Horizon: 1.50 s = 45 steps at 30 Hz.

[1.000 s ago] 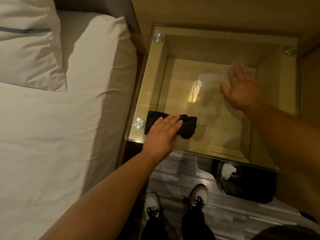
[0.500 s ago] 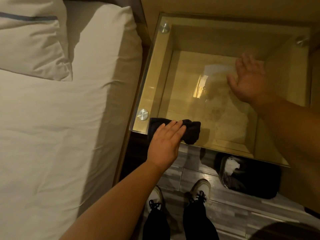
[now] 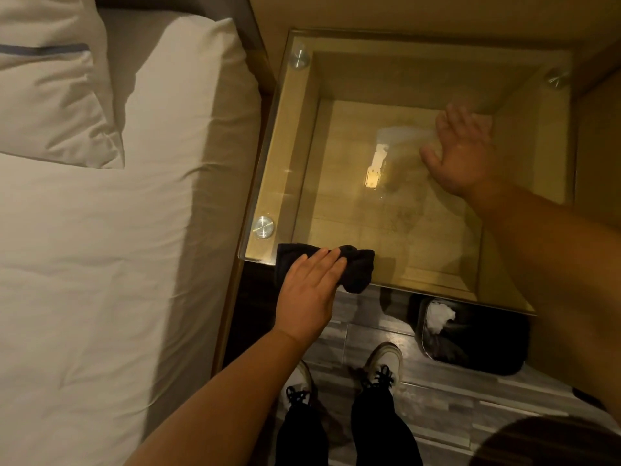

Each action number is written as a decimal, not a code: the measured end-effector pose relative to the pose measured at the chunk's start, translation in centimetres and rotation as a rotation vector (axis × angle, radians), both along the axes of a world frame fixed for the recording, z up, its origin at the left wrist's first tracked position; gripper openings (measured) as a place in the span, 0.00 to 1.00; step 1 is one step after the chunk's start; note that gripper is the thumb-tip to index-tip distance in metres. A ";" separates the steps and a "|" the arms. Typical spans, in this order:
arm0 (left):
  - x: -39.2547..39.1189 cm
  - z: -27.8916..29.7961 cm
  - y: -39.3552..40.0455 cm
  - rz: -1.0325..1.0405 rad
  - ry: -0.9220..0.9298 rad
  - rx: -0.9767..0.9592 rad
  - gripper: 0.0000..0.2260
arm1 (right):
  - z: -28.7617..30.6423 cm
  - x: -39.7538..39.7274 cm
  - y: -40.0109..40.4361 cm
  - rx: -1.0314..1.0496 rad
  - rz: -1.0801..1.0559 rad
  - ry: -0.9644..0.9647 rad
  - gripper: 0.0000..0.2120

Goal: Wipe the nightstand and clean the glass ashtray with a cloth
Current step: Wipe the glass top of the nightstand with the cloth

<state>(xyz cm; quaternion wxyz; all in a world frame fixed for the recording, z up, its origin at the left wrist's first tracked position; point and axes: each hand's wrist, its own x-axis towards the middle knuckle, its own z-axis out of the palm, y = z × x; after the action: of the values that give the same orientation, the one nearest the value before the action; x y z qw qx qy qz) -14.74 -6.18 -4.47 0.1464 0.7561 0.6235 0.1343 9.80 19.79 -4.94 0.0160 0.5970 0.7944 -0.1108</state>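
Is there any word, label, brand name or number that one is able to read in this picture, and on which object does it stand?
None: no readable text shows anywhere.
The dark cloth under the left hand, the glass top of the nightstand and the pillow carry no print.
The shoes and the black bin show no legible marking.
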 end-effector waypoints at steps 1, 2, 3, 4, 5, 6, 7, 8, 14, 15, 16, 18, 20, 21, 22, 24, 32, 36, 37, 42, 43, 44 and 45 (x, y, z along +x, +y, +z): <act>0.0 0.1 0.0 0.001 0.001 -0.006 0.22 | 0.1 0.1 0.0 -0.009 -0.002 0.011 0.37; 0.0 0.3 -0.1 0.000 0.000 -0.016 0.22 | 0.2 0.1 0.0 -0.020 0.000 0.020 0.38; 0.1 0.5 -0.3 -0.004 -0.005 -0.020 0.21 | 0.4 0.2 0.0 -0.031 0.007 0.029 0.38; 0.1 0.8 -0.6 -0.011 -0.014 -0.023 0.21 | 0.5 0.3 -0.1 -0.040 0.019 0.037 0.38; 0.1 1.1 -0.8 -0.016 -0.026 -0.034 0.21 | 0.7 0.4 -0.2 -0.046 0.034 0.042 0.38; 0.1 1.6 -1.0 -0.019 -0.045 -0.053 0.20 | 0.7 0.5 -0.3 -0.043 0.046 0.039 0.38; 0.2 2.3 -1.1 -0.011 -0.075 -0.082 0.20 | 0.7 0.5 -0.5 -0.035 0.047 0.026 0.37; 0.4 3.0 -1.1 0.014 -0.126 -0.122 0.18 | 0.6 0.5 -0.8 -0.026 0.026 0.007 0.36; 1.5 7.1 3.4 0.400 -0.636 -0.355 0.14 | 0.7 0.3 -1.2 -0.027 -0.163 -0.092 0.32; 1.7 7.6 5.5 0.443 -0.664 -0.340 0.13 | 0.7 0.3 -1.3 -0.027 -0.164 -0.083 0.33; 2.1 8.0 8.3 0.469 -0.676 -0.305 0.12 | 0.7 0.4 -0.9 -0.023 -0.171 -0.074 0.33; 2.6 8.4 14.0 0.480 -0.667 -0.209 0.11 | 0.5 0.3 -1.3 -0.033 -0.168 -0.067 0.33; 3.6 8.4 20.8 0.413 -0.622 -0.107 0.13 | 0.1 0.4 -1.3 -0.034 -0.162 -0.065 0.33; 4.0 8.1 24.3 0.364 -0.568 -0.049 0.14 | 0.0 0.4 -1.2 -0.029 -0.163 -0.066 0.33; 4.4 7.6 27.8 0.316 -0.500 0.009 0.14 | -0.2 0.4 -1.1 -0.020 -0.166 -0.076 0.33; 5.2 6.5 34.5 0.222 -0.343 0.081 0.14 | -0.5 0.5 -0.7 -0.010 -0.172 -0.104 0.33; 6.5 -0.7 42.6 -0.193 0.077 0.024 0.19 | -1.2 0.6 -0.6 0.122 -0.152 -0.027 0.30; 6.3 -0.4 42.5 -0.210 0.032 0.002 0.19 | -1.4 0.6 -0.7 0.140 -0.152 -0.023 0.30; 6.3 -0.3 42.3 -0.205 0.029 0.000 0.19 | -1.3 0.6 -0.7 0.133 -0.154 -0.033 0.31; 6.8 -0.5 38.7 -0.181 0.032 0.015 0.19 | -0.9 0.7 -0.8 0.094 -0.151 -0.028 0.31; 6.8 -0.6 37.6 -0.179 0.026 0.019 0.19 | -0.8 0.7 -0.7 0.078 -0.153 -0.022 0.31; 6.7 -0.6 36.2 -0.176 0.016 0.027 0.20 | -0.7 0.7 -0.7 0.066 -0.157 -0.015 0.31; 6.7 -0.6 34.5 -0.176 0.008 0.037 0.20 | -0.6 0.7 -0.7 0.055 -0.161 -0.011 0.30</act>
<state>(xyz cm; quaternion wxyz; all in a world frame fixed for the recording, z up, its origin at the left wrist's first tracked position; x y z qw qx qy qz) -8.08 28.32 -5.12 0.1413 0.8111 0.5526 0.1295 10.50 19.10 -5.59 -0.0050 0.6599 0.7463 -0.0867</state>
